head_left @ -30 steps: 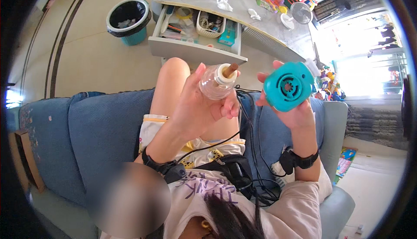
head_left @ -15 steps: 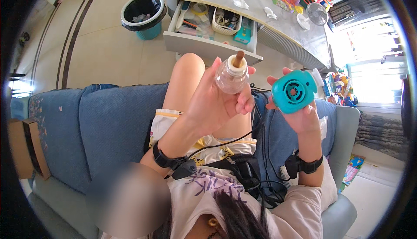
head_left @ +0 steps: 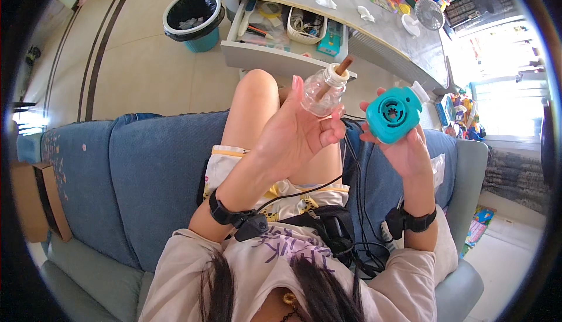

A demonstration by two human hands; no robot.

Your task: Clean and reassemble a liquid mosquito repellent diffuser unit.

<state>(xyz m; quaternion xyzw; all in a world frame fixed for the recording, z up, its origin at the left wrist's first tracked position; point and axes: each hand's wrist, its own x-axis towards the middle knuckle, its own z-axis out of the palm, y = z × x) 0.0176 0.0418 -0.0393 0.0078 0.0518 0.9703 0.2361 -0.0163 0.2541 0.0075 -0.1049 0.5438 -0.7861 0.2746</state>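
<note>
By drawer (head_left: 275,58), 2 hands (head_left: 298,124) (head_left: 410,158) w/ 1 btl (head_left: 319,96), 1 teal device (head_left: 393,124).

Bright daylight, window (head_left: 508,108) at right blown out to white, straight lines bowed, dark corners

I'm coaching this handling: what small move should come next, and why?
Perhaps turn the clear bottle upright in the left hand: it leans rightward with a brown stick jutting out, and the right hand, holding the teal device, isn't free to steady it.
</note>
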